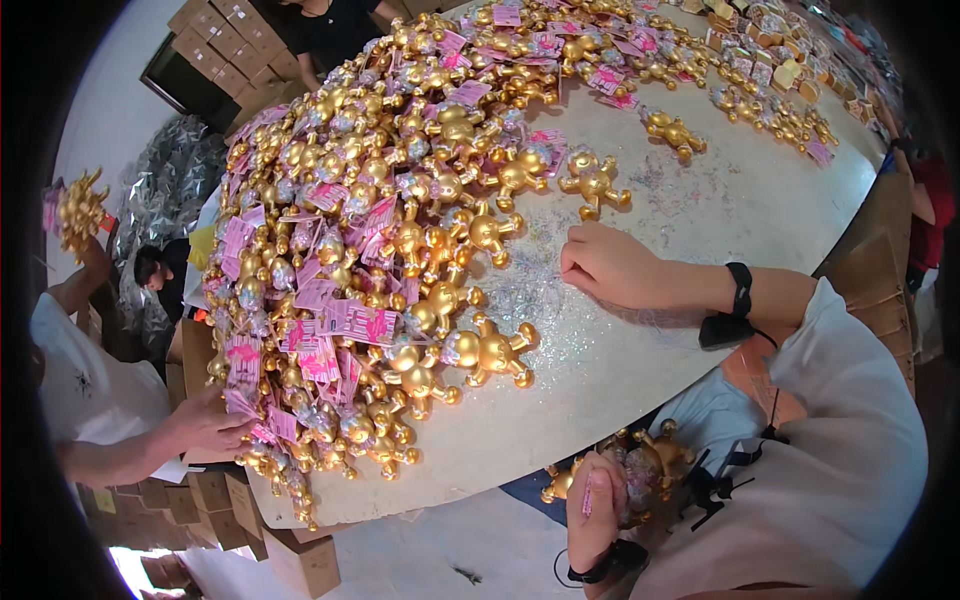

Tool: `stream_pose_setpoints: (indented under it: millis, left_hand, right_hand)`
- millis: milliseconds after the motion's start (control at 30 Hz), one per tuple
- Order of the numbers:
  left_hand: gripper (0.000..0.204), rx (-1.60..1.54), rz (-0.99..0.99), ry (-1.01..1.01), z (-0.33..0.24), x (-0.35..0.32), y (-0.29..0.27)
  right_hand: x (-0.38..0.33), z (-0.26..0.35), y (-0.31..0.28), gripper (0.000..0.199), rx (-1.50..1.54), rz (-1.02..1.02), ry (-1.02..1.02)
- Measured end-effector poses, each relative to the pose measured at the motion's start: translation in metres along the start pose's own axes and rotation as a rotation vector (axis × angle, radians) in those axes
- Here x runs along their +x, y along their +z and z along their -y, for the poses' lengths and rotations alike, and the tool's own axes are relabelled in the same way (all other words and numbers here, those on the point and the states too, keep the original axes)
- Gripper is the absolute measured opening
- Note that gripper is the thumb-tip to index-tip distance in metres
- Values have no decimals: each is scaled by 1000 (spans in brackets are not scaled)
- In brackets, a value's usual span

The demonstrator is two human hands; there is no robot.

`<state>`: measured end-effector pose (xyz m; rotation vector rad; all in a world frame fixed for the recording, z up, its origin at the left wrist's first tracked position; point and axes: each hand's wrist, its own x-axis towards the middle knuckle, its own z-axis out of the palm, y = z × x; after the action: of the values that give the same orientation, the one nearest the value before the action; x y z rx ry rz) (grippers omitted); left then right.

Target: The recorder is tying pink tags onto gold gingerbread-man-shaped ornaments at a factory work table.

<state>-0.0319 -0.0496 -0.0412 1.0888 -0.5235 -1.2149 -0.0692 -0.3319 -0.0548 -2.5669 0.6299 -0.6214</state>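
Head view: glossy, bulbous figures (495, 352), glittery tabletop (580, 370).

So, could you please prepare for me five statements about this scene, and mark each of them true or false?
1. The right hand is curled, beside the pile of gold figures. True.
2. The left hand is empty. False: it holds at least one gold figure.
3. Pink tags lie among the piled figures. True.
4. The right wrist is bare. False: a black band is around it.
5. A co-worker's hand is at the right end of the pile. False: it is at the left.
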Motion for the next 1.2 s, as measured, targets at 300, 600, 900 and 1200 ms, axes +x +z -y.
stream_pose_setpoints:
  millis: [300, 600, 900, 1200]
  left_hand:
    - [38, 41, -18, -4, -3, 5, 1]
    - [35, 117, -29, -61, 2, 4, 3]
    - [22, 130, 151, -157, 4, 2, -5]
    - [29, 230, 199, -151, 3, 6, -1]
  right_hand:
    - [4, 3, -41, 7, 528, 87, 187]
    - [41, 22, 5, 26, 172, 234, -424]
    - [-31, -21, -60, 29, -201, 463, -279]
    - [-34, -29, -96, 15, -292, 450, -260]
